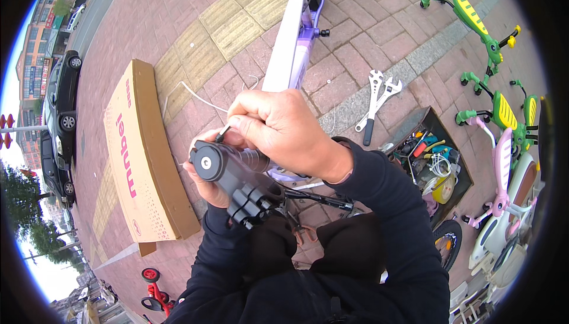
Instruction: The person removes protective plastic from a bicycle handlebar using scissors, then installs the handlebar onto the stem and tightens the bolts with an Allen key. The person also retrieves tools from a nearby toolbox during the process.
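Note:
A black bicycle stem (240,179) with a round silver bolt on top and a clamp at its near end sits in front of me. Around its left side wraps my left hand (208,189), fingers partly hidden behind it. My right hand (281,125) crosses over the stem, thumb and finger pinching a small dark rod-like piece (223,133) next to the bolt cap. Beyond my hands stretches the white and purple bicycle frame (285,51). A thin pale cable (195,94) trails over the paving at the left of the frame.
A long cardboard box (142,158) lies at left. On the right are two adjustable wrenches (373,107) and a dark toolbox (465,176) full of tools. Green scooters (474,16) and a pink ride-on toy (502,170) stand farther right. A red toy vehicle (155,291) is at lower left.

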